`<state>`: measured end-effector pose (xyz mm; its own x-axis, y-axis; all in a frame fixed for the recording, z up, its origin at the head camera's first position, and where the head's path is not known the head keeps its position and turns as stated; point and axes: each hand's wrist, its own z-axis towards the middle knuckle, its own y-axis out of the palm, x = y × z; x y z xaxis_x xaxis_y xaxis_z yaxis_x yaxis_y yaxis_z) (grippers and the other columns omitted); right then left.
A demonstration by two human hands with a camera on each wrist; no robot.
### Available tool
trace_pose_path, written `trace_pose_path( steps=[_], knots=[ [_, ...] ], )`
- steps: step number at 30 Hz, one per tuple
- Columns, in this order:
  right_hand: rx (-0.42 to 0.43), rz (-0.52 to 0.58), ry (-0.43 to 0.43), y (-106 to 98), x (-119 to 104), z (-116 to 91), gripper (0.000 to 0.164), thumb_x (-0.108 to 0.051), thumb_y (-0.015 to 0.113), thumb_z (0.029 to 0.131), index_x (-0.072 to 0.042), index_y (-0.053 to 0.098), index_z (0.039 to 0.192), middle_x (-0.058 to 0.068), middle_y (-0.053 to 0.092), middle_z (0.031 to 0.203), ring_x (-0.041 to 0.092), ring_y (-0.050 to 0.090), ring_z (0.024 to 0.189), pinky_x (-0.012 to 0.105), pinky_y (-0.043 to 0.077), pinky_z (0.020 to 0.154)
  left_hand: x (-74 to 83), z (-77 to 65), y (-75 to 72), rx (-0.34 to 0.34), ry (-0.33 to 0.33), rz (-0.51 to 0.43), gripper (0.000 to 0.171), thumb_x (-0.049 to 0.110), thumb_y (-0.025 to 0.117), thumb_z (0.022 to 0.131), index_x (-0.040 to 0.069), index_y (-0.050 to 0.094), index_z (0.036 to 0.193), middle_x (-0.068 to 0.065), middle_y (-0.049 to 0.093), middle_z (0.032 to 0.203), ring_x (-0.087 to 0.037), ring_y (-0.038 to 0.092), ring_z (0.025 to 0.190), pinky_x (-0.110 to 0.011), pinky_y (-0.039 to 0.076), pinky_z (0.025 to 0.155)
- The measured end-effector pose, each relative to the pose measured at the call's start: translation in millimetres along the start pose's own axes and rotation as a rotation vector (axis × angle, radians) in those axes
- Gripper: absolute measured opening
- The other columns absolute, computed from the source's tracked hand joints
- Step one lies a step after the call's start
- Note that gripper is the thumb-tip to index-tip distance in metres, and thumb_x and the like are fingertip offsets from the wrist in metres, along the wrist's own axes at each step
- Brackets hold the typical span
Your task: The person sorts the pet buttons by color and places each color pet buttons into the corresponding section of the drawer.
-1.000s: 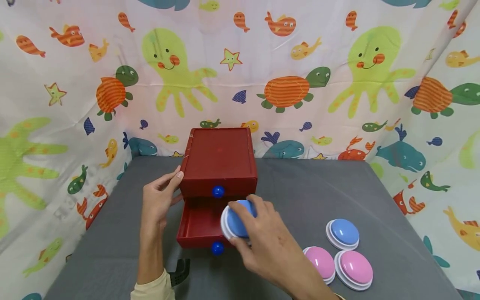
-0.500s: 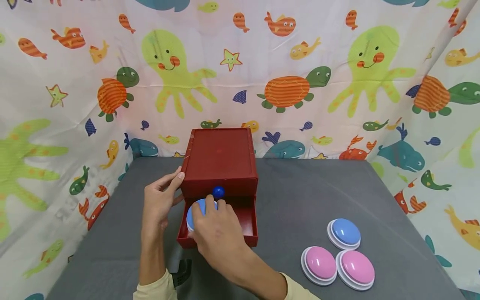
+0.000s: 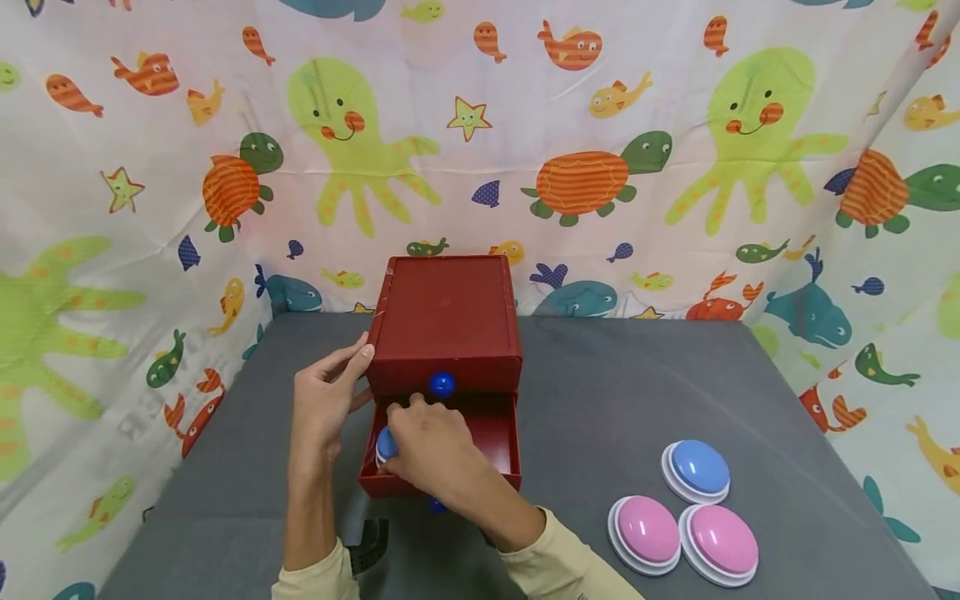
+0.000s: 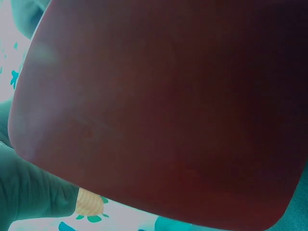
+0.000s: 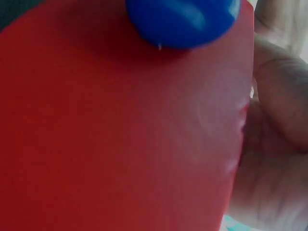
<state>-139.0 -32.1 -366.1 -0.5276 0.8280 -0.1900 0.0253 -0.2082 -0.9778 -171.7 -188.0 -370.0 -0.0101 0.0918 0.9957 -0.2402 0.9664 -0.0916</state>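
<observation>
The right hand (image 3: 431, 437) grips a blue button (image 3: 386, 446) in the left side of the open red drawer (image 3: 497, 429) — the left hand (image 3: 321, 400) touches the red box (image 3: 447, 308), fingers out. Three more buttons (image 3: 649, 528) sit near the right edge of the tabletop (image 3: 600, 383).

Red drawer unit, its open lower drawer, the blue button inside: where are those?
Red drawer unit (image 3: 450, 308), head view: middle of its top panel.
Lower drawer (image 3: 497, 437), head view: bare part of its floor.
Blue button in the drawer (image 3: 386, 444), head view: exposed part of its dome.
</observation>
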Motion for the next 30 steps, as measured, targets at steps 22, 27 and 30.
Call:
trace_pose_path(
  steps=[22,27,30],
  knots=[
    [-0.009,0.416,0.116,-73,70,-87,0.048,-0.04,0.08,0.091,-0.021,0.069,0.133,0.001,0.074,0.126,0.016,0.067,0.102,0.033,0.065,0.082,1.4,-4.8,2.2,0.02,-0.018,0.028,0.057,0.049,0.07,0.097,0.02,0.064,0.146,-0.006,0.061,0.151,-0.027,0.062,0.128,-0.037,0.061,0.091],
    [0.082,0.337,0.31,-66,124,-112,0.042,-0.034,0.083,0.09,-0.016,0.072,0.126,0.006,0.077,0.116,0.017,0.072,0.09,0.032,0.066,0.073,2.0,-5.4,1.9,0.029,-0.027,0.021,0.058,0.05,0.07,0.096,0.021,0.064,0.145,-0.004,0.061,0.152,-0.025,0.061,0.129,-0.036,0.061,0.091],
    [0.066,0.231,0.377,-50,164,-123,0.041,-0.03,0.082,0.091,-0.007,0.072,0.124,0.015,0.075,0.114,0.025,0.072,0.093,0.041,0.066,0.076,2.6,-5.4,1.6,0.039,-0.024,0.026,0.058,0.051,0.07,0.096,0.021,0.065,0.145,-0.004,0.061,0.151,-0.025,0.061,0.129,-0.037,0.061,0.091]
  ],
)
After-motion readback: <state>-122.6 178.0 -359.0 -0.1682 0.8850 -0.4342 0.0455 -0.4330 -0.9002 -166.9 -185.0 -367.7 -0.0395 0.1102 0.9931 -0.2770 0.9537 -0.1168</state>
